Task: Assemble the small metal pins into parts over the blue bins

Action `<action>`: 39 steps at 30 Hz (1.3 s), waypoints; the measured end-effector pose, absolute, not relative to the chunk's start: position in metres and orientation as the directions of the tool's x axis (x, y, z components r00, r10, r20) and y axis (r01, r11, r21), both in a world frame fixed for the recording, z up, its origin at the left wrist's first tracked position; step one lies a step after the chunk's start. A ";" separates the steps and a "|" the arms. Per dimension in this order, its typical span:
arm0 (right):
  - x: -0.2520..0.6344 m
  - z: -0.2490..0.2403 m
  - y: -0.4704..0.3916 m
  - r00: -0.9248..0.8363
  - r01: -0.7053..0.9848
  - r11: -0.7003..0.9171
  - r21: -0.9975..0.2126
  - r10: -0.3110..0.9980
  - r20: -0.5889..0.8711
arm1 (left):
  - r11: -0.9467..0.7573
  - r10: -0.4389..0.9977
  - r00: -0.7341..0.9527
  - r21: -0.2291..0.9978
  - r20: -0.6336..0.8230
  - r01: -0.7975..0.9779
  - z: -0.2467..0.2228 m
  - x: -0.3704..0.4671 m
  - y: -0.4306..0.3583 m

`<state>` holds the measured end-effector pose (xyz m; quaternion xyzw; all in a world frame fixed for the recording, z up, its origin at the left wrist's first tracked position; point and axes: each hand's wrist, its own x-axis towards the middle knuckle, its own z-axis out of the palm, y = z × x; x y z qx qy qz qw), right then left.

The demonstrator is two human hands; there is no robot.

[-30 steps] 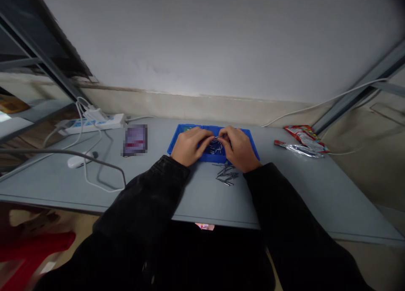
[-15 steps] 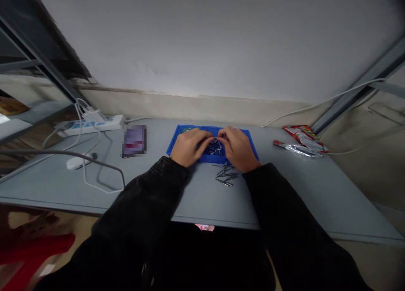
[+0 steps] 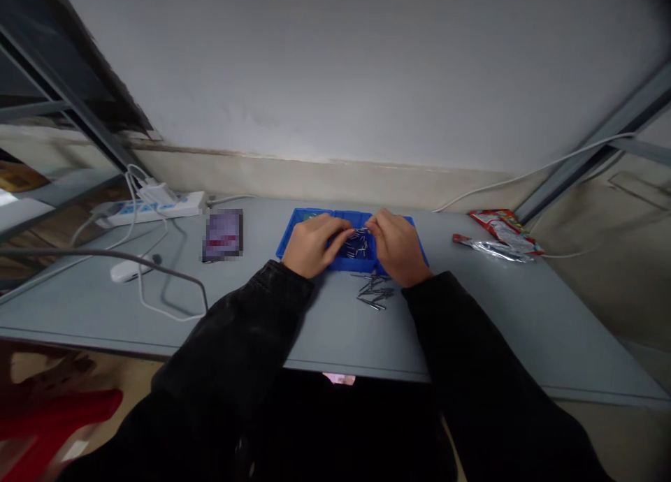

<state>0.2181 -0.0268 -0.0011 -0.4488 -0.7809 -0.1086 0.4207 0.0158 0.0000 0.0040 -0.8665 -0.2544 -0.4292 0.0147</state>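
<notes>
A blue divided box (image 3: 349, 264) sits on the grey table, with several small shiny metal pieces (image 3: 358, 246) in its middle compartment. My left hand (image 3: 316, 243) reaches over its left part, thumb and forefinger pinched together; what they hold, if anything, is too small to make out. Over the right part is my right hand (image 3: 397, 244), its fingertips closed on a small metal piece (image 3: 363, 229) that points toward the left hand. In front of the box lies a loose pile of slim metal pins (image 3: 374, 292). Both hands hide parts of the box.
On the left are a white power strip (image 3: 181, 204) with cables, a white mouse-like device (image 3: 128, 269) and a blurred purple packet (image 3: 224, 234). A red packet (image 3: 498, 223) and a silver wrapper (image 3: 500, 249) lie on the right. The wall rises behind the table.
My right fingertips have drawn slightly right, away from the left ones, so a wider gap shows between them. The left hand has hardly moved.
</notes>
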 end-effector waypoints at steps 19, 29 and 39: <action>0.221 -0.001 -0.025 -0.247 0.770 0.600 -0.218 0.595 0.765 | -0.843 0.474 0.472 0.227 0.744 0.488 0.003 0.013 0.003; 0.221 -0.004 -0.024 -0.233 0.758 0.601 -0.253 0.612 0.756 | -0.822 0.493 0.491 0.200 0.719 0.532 0.002 0.010 0.007; 0.221 -0.004 -0.023 -0.098 0.782 0.515 -0.352 0.659 0.745 | -0.759 0.554 0.520 0.137 0.650 0.637 0.000 0.000 0.022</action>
